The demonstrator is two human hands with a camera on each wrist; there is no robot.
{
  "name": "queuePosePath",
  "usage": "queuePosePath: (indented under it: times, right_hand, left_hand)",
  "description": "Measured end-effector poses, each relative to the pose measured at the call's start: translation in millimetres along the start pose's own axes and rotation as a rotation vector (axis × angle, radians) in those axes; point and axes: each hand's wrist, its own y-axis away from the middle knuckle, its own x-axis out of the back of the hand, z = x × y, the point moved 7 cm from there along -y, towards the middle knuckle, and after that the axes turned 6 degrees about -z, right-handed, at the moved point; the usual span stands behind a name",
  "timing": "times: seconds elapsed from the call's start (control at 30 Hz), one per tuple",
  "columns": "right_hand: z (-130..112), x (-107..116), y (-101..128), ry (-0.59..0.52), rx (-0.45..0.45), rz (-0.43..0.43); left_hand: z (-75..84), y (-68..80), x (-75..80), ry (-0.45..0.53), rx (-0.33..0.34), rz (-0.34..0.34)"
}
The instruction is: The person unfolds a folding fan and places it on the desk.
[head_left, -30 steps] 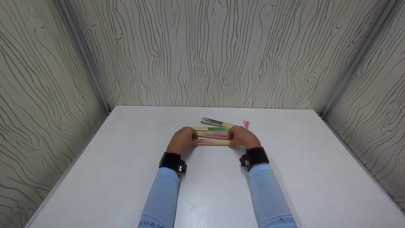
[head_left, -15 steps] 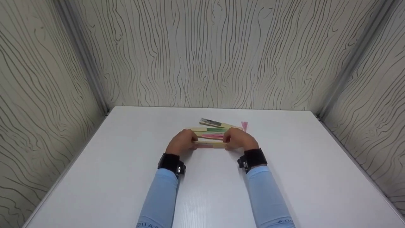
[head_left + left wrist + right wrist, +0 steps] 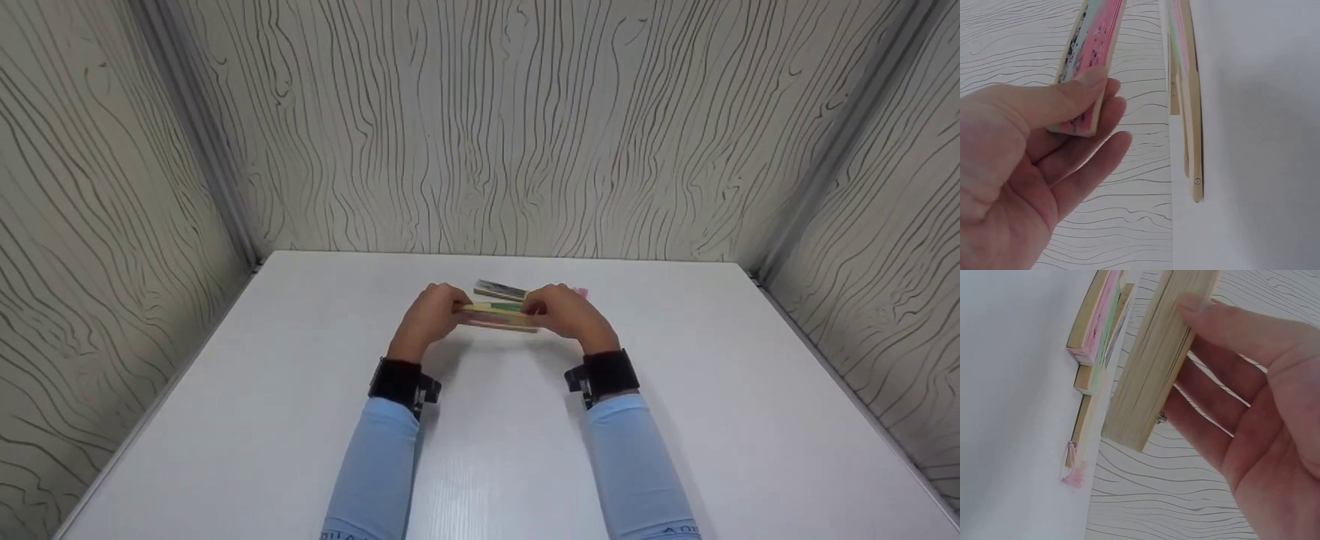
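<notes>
A folded hand fan is held up above the table between both hands. My left hand (image 3: 431,311) pinches one end; in the left wrist view the fan (image 3: 1086,62) shows pink and pale green pleats with dark marks under the thumb. My right hand (image 3: 570,311) pinches the bare wooden end, where the fan's ribs (image 3: 1154,354) and a small metal rivet (image 3: 1161,418) show. Behind the hands lie more folded fans: one with dark grey pleats (image 3: 499,289), one green (image 3: 508,305) and, in the right wrist view, one pink (image 3: 1095,332). The head view is blurred at the held fan.
A pink tassel (image 3: 1074,479) hangs from one lying fan. The white table (image 3: 480,450) meets patterned panels (image 3: 480,127) at the back and sides. Both wrists carry black straps (image 3: 396,382).
Both hands first drew the front fan slightly toward the person, then lifted it off the table and moved it away toward the other fans. The lying fans stay in place.
</notes>
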Motion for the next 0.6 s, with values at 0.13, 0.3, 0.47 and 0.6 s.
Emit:
queuePosePath:
  times: [0.13, 0.3, 0.47, 0.6]
  right_hand:
    - [-1.0, -2.8, 2.1, -0.005, 0.015, 0.011]
    - [3.0, -6.4, 3.9, -0.027, 0.004, 0.011]
    - [4.4, -3.4, 2.9, -0.071, 0.018, 0.010]
    - [2.1, 0.8, 1.5, -0.142, 0.056, 0.016]
  left_hand:
    - [-2.4, 3.7, 1.5, 0.079, -0.035, 0.058]
    - [-5.1, 6.0, -1.1, 0.201, -0.058, 0.094]
    - [-2.1, 1.7, -0.2, 0.300, -0.067, 0.122]
    - [-1.0, -2.8, 4.4, 0.414, -0.054, 0.202]
